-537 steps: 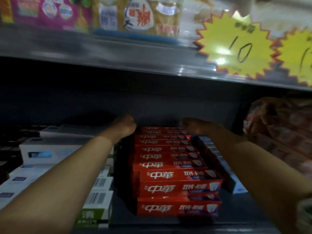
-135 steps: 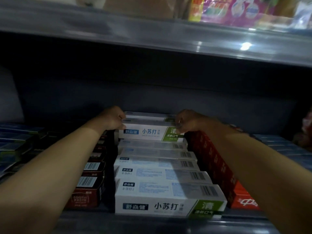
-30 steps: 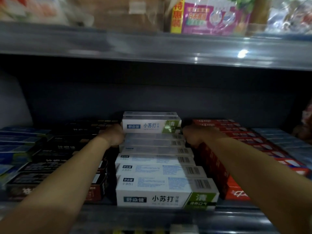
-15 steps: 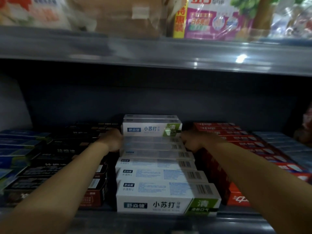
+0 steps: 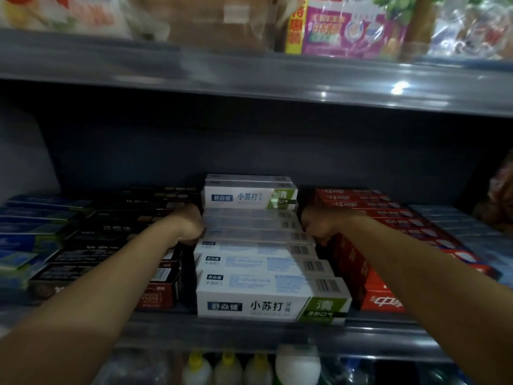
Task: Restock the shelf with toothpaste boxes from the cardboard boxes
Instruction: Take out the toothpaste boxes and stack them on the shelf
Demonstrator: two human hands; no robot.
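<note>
Your left hand (image 5: 190, 225) and right hand (image 5: 315, 225) curl tight around the ends of the white toothpaste boxes (image 5: 251, 230) on the shelf (image 5: 249, 333).

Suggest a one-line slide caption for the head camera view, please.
Both hands, left and right, flank the row of white toothpaste boxes on the shelf.

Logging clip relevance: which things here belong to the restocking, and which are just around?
Job:
white toothpaste boxes
left hand
right hand
shelf

Bystanders:
red toothpaste boxes
black boxes
blue boxes
bottles below
</note>
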